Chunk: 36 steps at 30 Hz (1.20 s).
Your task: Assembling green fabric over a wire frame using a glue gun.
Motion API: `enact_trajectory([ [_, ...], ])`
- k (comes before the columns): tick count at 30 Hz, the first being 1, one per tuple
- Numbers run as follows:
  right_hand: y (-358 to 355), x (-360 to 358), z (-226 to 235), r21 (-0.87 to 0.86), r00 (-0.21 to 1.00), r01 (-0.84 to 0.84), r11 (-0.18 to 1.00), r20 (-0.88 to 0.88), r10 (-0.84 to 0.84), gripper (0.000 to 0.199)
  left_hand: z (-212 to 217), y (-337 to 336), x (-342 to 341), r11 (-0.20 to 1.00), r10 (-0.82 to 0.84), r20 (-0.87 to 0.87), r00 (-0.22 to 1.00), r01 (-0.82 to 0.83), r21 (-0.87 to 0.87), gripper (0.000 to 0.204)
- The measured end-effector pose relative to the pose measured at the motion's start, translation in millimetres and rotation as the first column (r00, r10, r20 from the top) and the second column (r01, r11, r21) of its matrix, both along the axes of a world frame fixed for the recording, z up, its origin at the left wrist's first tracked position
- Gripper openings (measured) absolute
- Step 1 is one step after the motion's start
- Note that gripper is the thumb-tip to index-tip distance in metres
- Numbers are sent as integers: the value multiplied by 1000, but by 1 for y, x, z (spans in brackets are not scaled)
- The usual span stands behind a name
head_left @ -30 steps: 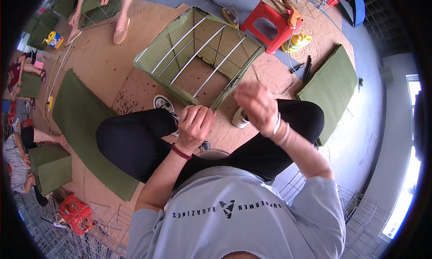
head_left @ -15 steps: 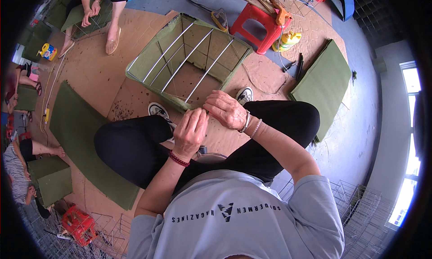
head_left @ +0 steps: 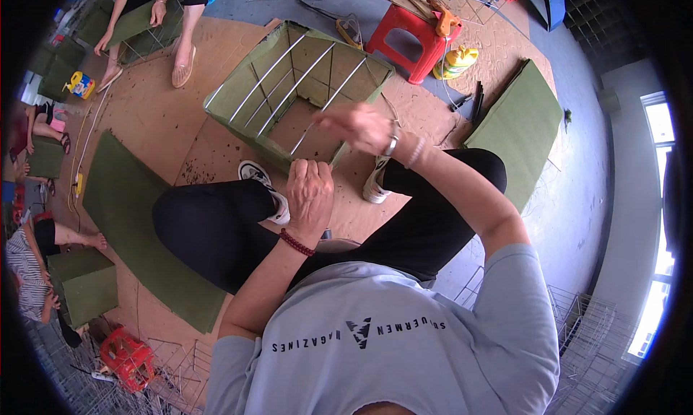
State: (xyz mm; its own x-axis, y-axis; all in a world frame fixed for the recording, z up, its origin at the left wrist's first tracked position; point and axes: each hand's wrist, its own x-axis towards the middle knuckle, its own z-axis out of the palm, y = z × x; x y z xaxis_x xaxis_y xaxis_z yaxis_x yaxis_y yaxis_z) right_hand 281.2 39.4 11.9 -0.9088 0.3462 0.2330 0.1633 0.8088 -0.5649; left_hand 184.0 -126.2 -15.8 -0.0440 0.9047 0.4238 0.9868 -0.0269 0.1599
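An open box-shaped wire frame covered in green fabric (head_left: 242, 74) sits on the floor in front of me, tilted, with silver metal bars across its opening. My left hand (head_left: 311, 193) is closed around its near edge, knuckles up, at the corner closest to me. My right hand (head_left: 361, 128) is raised over the near right side of the box, close to the last bar. Its fingers point left and are smeared by motion, so I cannot make out whether anything is in them.
A red plastic stool (head_left: 417, 48) with tools on it stands beyond the box, a yellow bottle (head_left: 456, 63) beside it. Green sheets are stacked (head_left: 516, 112) at right; more (head_left: 137, 220) lie at left. Co-workers (head_left: 155, 14) sit at far left and along the left side.
My right hand has lifted away from my left hand, up over the box. The left hand has closed down on the box edge, and the box has shifted slightly.
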Motion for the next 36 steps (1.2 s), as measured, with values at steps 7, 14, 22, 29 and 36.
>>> enact_trajectory([
  [7, -13, 36, -17, 403, 997, -10, 915, -60, 37, 31, -3, 6, 7, 1000, 23, -8, 1000, -23, 1, 19],
  [14, -15, 12, -12, 345, 912, -66, 936, 401, -83, 63, -6, 12, 3, 995, -70, 158, 985, 79, -53, 26],
  [22, -62, 20, -14, 301, 932, 294, 907, -301, -202, 27, 26, 21, -51, 993, -106, 895, 433, 88, 75, 26],
  [29, -121, 6, -41, 427, 954, 242, 871, -270, -133, 41, 11, -23, -70, 931, -334, 327, 884, 257, 258, 22],
  [36, -103, -5, -44, 488, 951, 238, 839, -294, -99, 24, 10, -7, -77, 922, -381, 66, 922, 372, 110, 30],
])
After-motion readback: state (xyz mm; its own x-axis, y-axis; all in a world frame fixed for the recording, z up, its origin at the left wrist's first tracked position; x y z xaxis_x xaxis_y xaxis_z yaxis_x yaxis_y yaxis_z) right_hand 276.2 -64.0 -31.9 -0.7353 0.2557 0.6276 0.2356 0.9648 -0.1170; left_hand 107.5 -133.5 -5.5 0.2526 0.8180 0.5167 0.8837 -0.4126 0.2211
